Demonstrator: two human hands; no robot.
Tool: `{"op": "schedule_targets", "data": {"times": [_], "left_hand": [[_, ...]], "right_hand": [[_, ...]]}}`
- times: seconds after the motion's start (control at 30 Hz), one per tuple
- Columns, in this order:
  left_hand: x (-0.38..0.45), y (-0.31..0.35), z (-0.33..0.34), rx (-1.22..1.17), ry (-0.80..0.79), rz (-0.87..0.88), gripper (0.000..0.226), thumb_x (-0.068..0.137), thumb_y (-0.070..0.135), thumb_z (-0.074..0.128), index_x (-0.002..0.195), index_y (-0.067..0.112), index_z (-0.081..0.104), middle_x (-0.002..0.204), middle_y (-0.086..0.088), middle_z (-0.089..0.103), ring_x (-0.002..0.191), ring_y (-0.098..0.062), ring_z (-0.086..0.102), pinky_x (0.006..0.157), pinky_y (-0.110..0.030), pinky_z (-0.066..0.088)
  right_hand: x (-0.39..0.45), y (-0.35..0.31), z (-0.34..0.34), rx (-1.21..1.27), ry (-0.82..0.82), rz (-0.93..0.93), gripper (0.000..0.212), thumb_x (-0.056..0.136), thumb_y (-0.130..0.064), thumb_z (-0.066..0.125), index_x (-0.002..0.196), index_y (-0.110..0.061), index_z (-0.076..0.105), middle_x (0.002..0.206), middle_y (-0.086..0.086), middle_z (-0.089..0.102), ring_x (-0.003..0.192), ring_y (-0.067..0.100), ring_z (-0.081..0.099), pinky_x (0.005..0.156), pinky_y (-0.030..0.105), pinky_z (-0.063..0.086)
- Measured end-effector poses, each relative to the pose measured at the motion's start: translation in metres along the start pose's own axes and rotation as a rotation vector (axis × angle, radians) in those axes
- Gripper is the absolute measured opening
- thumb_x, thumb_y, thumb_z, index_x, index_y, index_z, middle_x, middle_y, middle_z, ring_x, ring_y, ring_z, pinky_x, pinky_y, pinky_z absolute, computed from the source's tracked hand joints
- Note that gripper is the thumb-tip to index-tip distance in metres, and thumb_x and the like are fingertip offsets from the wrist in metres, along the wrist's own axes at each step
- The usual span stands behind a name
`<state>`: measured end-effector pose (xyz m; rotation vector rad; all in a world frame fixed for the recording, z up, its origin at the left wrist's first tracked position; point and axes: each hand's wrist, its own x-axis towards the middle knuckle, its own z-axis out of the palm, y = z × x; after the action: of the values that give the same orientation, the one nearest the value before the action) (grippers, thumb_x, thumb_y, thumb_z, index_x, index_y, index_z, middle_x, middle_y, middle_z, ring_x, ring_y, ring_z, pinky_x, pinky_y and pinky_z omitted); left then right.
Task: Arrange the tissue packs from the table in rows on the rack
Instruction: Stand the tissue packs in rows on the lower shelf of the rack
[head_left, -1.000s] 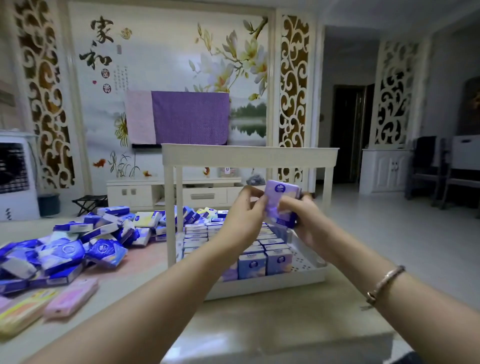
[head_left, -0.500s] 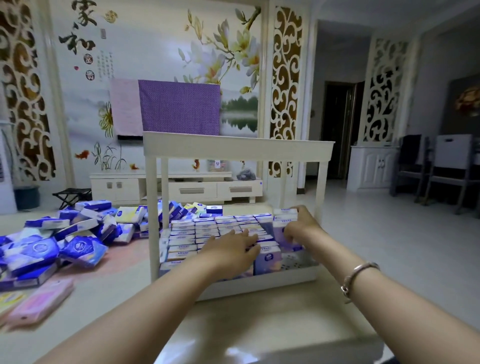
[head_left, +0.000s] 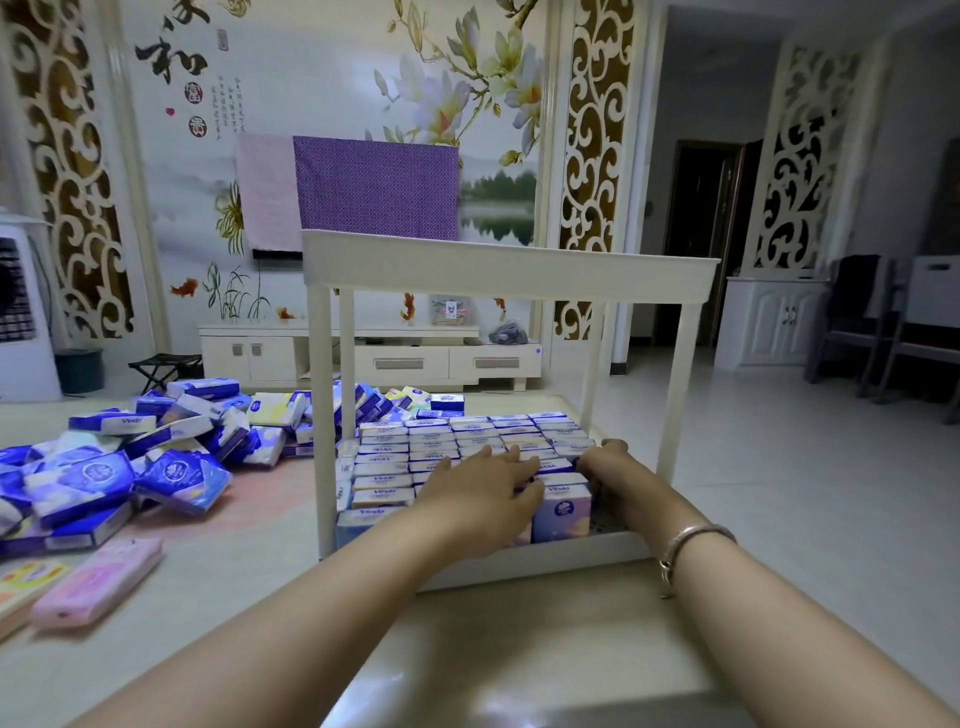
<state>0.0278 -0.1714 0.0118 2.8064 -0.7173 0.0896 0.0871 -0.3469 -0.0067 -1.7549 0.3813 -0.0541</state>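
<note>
A white two-level rack (head_left: 509, 270) stands on the table. Its lower shelf holds rows of upright tissue packs (head_left: 431, 441). My left hand (head_left: 483, 488) lies flat on top of the packs near the front, fingers spread. My right hand (head_left: 610, 467) rests at the right end of the rows, fingers curled against a pack there; whether it grips one is hidden. A purple-faced pack (head_left: 561, 514) stands at the front between my hands. A loose pile of blue and white tissue packs (head_left: 130, 457) lies on the table to the left.
A pink pack (head_left: 98, 582) and a yellow pack (head_left: 26, 577) lie at the table's near left. The rack's posts (head_left: 322, 415) frame the shelf. Behind are a low TV cabinet (head_left: 363, 358), a white fan unit (head_left: 21, 312) and chairs (head_left: 883, 322) at right.
One second ago both hands held a purple pack above the shelf. It went down into the right end of the rows, and both hands now rest on the packs.
</note>
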Motion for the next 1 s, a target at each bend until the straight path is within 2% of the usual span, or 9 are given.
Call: {"op": "schedule_targets", "data": {"times": [0.13,0.2,0.27,0.37,0.53,0.7,0.87,0.93,1.0], "left_hand": [[-0.002,0.002,-0.002,-0.006,-0.001,-0.005,0.046,0.102,0.041,0.022,0.148,0.036,0.027,0.16,0.011,0.012,0.148,-0.014,0.007,0.118,-0.05,0.007],[-0.003,0.003,-0.004,-0.015,-0.007,-0.005,0.046,0.102,0.041,0.021,0.148,0.035,0.027,0.16,0.01,0.012,0.148,-0.015,0.007,0.118,-0.05,0.007],[-0.005,0.004,-0.005,-0.018,-0.001,0.003,0.047,0.103,0.04,0.02,0.148,0.034,0.026,0.16,0.01,0.012,0.148,-0.015,0.008,0.119,-0.049,0.007],[-0.014,0.002,-0.011,-0.031,0.051,0.033,0.047,0.102,0.036,0.026,0.149,0.033,0.027,0.159,0.009,0.014,0.147,-0.014,0.014,0.119,-0.045,0.012],[-0.062,-0.006,-0.028,-0.147,0.239,0.118,0.044,0.098,0.029,0.041,0.141,0.031,0.044,0.152,0.013,0.035,0.137,-0.008,0.035,0.111,-0.023,0.029],[-0.134,-0.041,-0.042,-0.164,0.385,0.072,0.031,0.094,0.024,0.05,0.122,0.033,0.06,0.127,0.02,0.058,0.12,0.001,0.049,0.1,-0.025,0.04],[-0.179,-0.103,-0.06,-0.284,0.579,-0.123,0.026,0.09,0.013,0.051,0.099,0.029,0.069,0.103,0.019,0.068,0.098,0.006,0.059,0.089,-0.023,0.046],[-0.191,-0.137,-0.061,-0.309,0.636,-0.229,0.027,0.088,0.009,0.051,0.098,0.025,0.07,0.101,0.014,0.069,0.097,0.0,0.061,0.09,-0.026,0.048],[-0.195,-0.169,-0.058,-0.302,0.67,-0.346,0.026,0.086,0.01,0.052,0.1,0.024,0.069,0.105,0.011,0.069,0.101,-0.007,0.062,0.091,-0.03,0.048]], "right_hand": [[-0.006,0.0,-0.002,-0.052,0.005,0.024,0.063,0.084,-0.004,0.047,0.138,-0.003,0.016,0.093,0.024,0.062,0.103,0.04,0.065,0.087,0.055,0.053],[-0.017,-0.002,-0.003,-0.113,-0.006,-0.007,0.077,0.09,-0.011,0.051,0.144,-0.008,-0.003,0.106,0.02,0.058,0.105,0.036,0.063,0.09,0.049,0.053],[-0.03,-0.005,-0.005,-0.278,0.013,-0.108,0.077,0.093,-0.011,0.049,0.146,-0.007,-0.007,0.112,0.013,0.052,0.101,0.027,0.058,0.088,0.038,0.051],[-0.055,-0.014,-0.01,-0.474,0.049,-0.256,0.067,0.094,-0.008,0.049,0.146,-0.009,0.007,0.101,0.006,0.048,0.087,0.019,0.05,0.071,0.029,0.044],[-0.109,-0.026,-0.013,-0.639,0.045,-0.551,0.056,0.086,0.001,0.044,0.138,-0.017,0.035,0.129,0.008,0.05,0.094,0.016,0.053,0.058,0.018,0.045],[-0.163,-0.035,0.029,-0.668,-0.046,-0.966,0.037,0.086,-0.002,0.041,0.115,-0.022,0.052,0.119,-0.003,0.051,0.107,0.01,0.051,0.087,0.029,0.045],[-0.199,-0.05,0.11,-0.625,-0.219,-1.218,0.031,0.084,0.001,0.043,0.105,-0.017,0.058,0.104,-0.005,0.054,0.093,0.01,0.052,0.08,0.02,0.042],[-0.201,-0.052,0.151,-0.611,-0.297,-1.247,0.03,0.083,0.002,0.045,0.104,-0.014,0.059,0.101,-0.004,0.054,0.092,0.008,0.05,0.077,0.011,0.037],[-0.197,-0.049,0.187,-0.595,-0.358,-1.24,0.032,0.082,0.002,0.044,0.105,-0.015,0.059,0.104,-0.004,0.054,0.096,0.007,0.05,0.081,0.013,0.038]]}}
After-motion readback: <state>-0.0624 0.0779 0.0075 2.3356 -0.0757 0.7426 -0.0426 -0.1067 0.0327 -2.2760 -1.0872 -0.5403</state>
